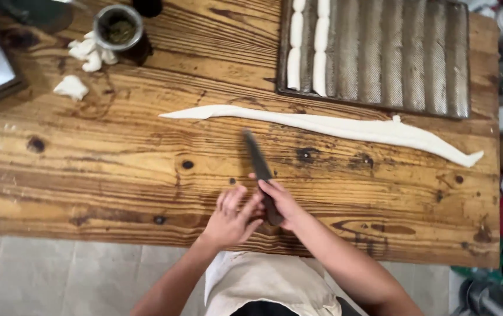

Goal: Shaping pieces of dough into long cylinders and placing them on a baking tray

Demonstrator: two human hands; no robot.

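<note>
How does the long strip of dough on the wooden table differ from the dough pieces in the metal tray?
The long white dough strip lies flat on the bare wooden table, uncut, thin and tapering at both ends. The short white dough pieces sit in the grooves of the ridged metal baking tray, cut to plump, rounded logs lined end to end in two rows. The strip runs across the table; the pieces run away from the person. Both look like the same pale dough.

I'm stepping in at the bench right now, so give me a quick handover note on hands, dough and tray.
Right hand grips the dark knife, blade pointing away over the wooden table.
Left hand touches the knife at the handle; nothing else in it.
Long dough strip lies uncut ahead of the blade.
Ridged tray: dough pieces fill two channels; the rest are bare.
Scraps sit far left.
</note>
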